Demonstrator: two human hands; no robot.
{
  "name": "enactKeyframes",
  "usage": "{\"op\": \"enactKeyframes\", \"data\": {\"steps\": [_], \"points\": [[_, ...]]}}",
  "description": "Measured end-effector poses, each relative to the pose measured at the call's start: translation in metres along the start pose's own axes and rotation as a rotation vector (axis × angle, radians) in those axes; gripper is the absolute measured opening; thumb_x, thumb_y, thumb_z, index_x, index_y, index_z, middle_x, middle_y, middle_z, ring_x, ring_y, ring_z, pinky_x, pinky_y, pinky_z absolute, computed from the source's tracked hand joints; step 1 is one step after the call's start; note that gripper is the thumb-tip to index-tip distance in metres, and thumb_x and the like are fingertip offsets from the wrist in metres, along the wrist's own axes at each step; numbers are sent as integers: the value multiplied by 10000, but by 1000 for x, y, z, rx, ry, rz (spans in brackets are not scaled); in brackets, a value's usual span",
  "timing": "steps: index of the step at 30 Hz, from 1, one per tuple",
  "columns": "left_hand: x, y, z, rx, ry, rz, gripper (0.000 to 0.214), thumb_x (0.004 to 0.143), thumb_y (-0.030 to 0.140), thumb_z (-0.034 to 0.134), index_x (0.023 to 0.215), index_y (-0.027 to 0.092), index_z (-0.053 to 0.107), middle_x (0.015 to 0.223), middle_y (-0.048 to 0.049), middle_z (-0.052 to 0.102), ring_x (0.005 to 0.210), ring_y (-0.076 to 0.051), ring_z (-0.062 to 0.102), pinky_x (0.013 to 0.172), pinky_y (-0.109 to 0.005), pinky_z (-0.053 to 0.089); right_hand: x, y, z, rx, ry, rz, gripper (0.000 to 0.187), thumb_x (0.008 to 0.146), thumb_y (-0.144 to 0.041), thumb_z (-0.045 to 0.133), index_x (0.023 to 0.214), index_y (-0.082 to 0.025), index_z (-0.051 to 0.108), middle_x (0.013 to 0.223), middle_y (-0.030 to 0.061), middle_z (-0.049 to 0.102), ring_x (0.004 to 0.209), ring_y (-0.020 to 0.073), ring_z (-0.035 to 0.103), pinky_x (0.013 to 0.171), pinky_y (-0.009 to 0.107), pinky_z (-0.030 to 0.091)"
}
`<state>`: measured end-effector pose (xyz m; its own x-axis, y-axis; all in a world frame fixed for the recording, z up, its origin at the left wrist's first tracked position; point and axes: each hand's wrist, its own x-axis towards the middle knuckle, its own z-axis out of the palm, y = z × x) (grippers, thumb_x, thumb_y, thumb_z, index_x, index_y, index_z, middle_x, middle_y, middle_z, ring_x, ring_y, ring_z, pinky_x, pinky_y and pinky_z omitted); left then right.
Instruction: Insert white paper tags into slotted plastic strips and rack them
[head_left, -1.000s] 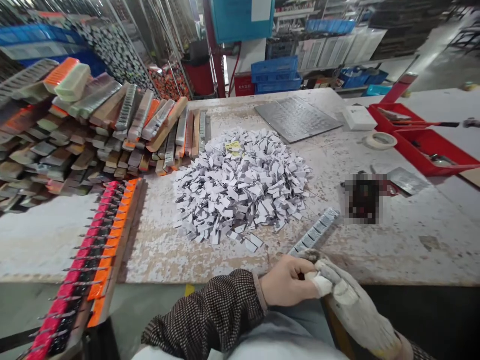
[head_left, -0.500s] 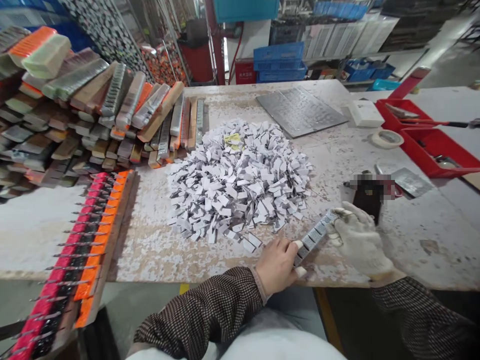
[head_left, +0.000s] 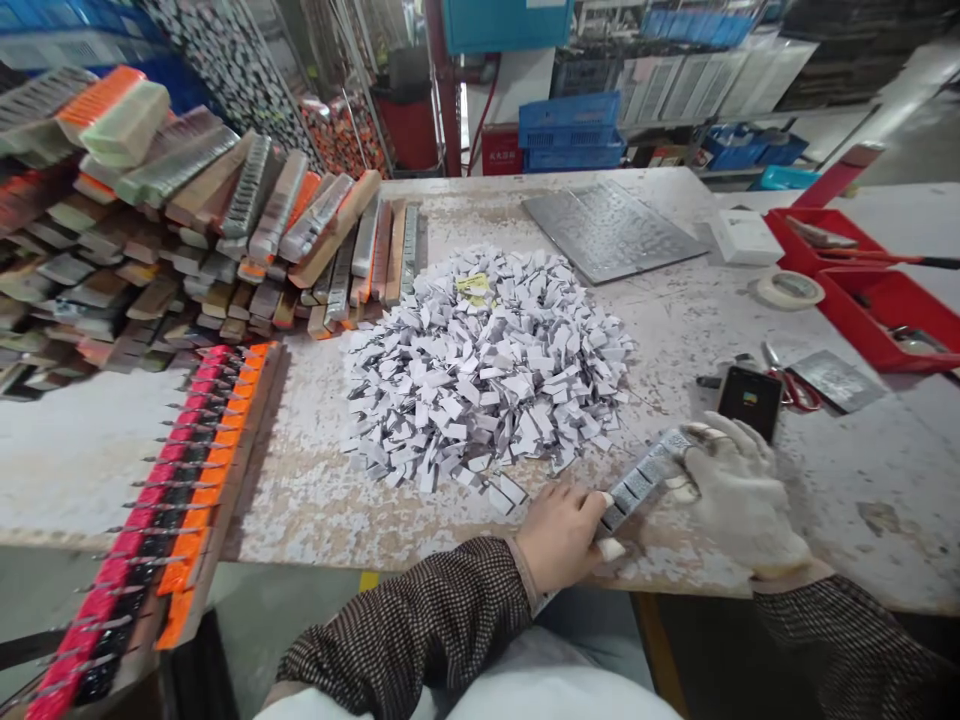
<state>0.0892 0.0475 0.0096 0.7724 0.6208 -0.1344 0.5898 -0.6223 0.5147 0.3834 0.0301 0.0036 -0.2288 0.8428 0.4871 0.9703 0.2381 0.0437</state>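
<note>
A narrow grey bar (head_left: 637, 485), crossed by several dark slits, lies slanted near the table's front edge between my hands. My left hand (head_left: 561, 535), with white covers on the fingertips, is closed around its near end. At the far end my right hand (head_left: 739, 490), in a white glove, grips the bar with thumb and fingers. Just left of the bar spreads a big heap of small white-grey pieces (head_left: 487, 370), a yellow label (head_left: 476, 288) on top. A few loose pieces (head_left: 506, 492) lie close to my left hand.
Wooden and wrapped bars (head_left: 225, 230) are stacked at the left. A pink, black and orange strip with spikes (head_left: 172, 480) juts past the front edge. On the right are a phone (head_left: 750, 400), scissors (head_left: 799, 390), a tape roll (head_left: 789, 290), red bins (head_left: 892, 320) and a metal plate (head_left: 611, 230).
The whole view has shifted slightly, so things sit a little further right and lower. Both hands keep their hold on the grey bar, with hardly any movement against the table.
</note>
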Motion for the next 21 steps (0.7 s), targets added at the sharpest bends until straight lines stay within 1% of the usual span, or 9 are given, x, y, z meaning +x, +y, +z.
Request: {"op": "enactKeyframes", "data": {"steps": [2, 4, 8, 10, 13, 15, 17, 19, 21], "points": [[21, 0, -18, 137, 72, 56, 335, 1154, 406, 565, 1376, 168, 647, 1290, -147, 749, 1222, -327, 661, 1071, -463, 478, -1, -2, -11, 24, 68, 76, 194, 1017, -370, 645, 928, -216, 721, 1369, 174, 743, 1477, 400, 587, 1274, 614, 448], [51, 0, -38, 284, 146, 138, 331, 1168, 195, 433, 1420, 146, 641, 1354, -178, 733, 1260, -318, 636, 1076, -473, 443, -6, -8, -21, 29, 118, 120, 166, 1025, -360, 642, 966, -221, 713, 1371, 172, 746, 1485, 400, 590, 1253, 611, 477], [110, -4, -65, 420, 42, 170, 263, 1109, 89, 498, 1087, 43, 756, 1171, -235, 770, 1176, -321, 668, 1027, -461, 413, -32, -25, -30, 57, 158, 155, 129, 1029, -355, 665, 976, -241, 696, 1358, 149, 751, 1424, 384, 646, 1198, 599, 531], [123, -9, -71, 421, 21, 176, 267, 1095, 67, 512, 1002, 37, 760, 1096, -229, 784, 1111, -304, 690, 1013, -461, 408, -52, -32, -28, 80, 173, 183, 124, 1028, -351, 654, 991, -240, 694, 1338, 160, 748, 1391, 400, 661, 1142, 613, 563], [117, -14, -72, 384, 56, 205, 263, 1096, 78, 504, 1027, 77, 758, 1121, -225, 793, 1118, -307, 705, 1077, -492, 420, -78, -46, -24, 117, 199, 246, 113, 1037, -344, 639, 998, -243, 671, 1290, 161, 750, 1333, 397, 681, 1078, 614, 593], [100, -12, -68, 149, 148, 157, 189, 1082, 115, 557, 1052, 126, 744, 1137, -184, 794, 1129, -292, 711, 1122, -497, 439, -83, -60, -23, 152, 213, 310, 117, 1048, -357, 642, 1010, -248, 662, 1285, 152, 750, 1322, 379, 685, 1064, 595, 604], [79, -4, -61, -351, 259, 23, 72, 1050, 212, 664, 1034, 163, 715, 1090, -126, 787, 1070, -255, 723, 1079, -459, 506, -75, -78, -22, 219, 215, 383, 140, 1048, -385, 660, 1076, -250, 679, 1318, 153, 742, 1358, 371, 668, 1091, 595, 599], [54, 10, -52, -968, 280, -127, 233, 970, 374, 803, 1001, 175, 685, 1022, -86, 771, 974, -222, 731, 945, -389, 567, -59, -96, -22, 353, 232, 441, 238, 1030, -439, 698, 1176, -251, 695, 1368, 157, 733, 1415, 381, 639, 1148, 629, 572], [30, 25, -43, -1454, 226, -236, 459, 806, 499, 951, 960, 172, 670, 976, -66, 753, 903, -199, 726, 825, -323, 566, -40, -113, -21, 550, 257, 499, 344, 1024, -509, 697, 1259, -257, 696, 1370, 156, 741, 1390, 386, 659, 1145, 641, 578]]}}
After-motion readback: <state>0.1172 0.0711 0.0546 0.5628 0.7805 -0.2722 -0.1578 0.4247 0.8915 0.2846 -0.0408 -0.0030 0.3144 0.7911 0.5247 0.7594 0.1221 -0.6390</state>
